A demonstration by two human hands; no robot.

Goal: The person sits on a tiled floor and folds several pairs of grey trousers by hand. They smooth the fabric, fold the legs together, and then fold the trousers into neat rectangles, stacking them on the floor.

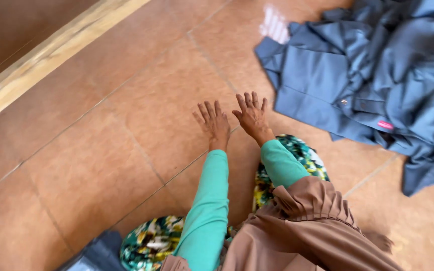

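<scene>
Hands hover over the tiled floor [101,165], both empty with fingers spread: the left hand [213,123] and the right hand [251,115] sit side by side, palms down, and whether they touch the tiles cannot be told. Teal sleeves cover both arms. Nearest to the right hand lies a heap of blue-grey garments [372,75], just beside its fingertips but apart from them; the pile runs off the top and right edges, so its full extent is hidden. A small pink tag [385,125] shows on one piece. A wooden ledge [46,55] crosses the upper left corner. Patterned green fabric [151,243] peeks from beneath brown cloth [302,226], partly covered. A dark object at the bottom edge is cut off and blurred.
</scene>
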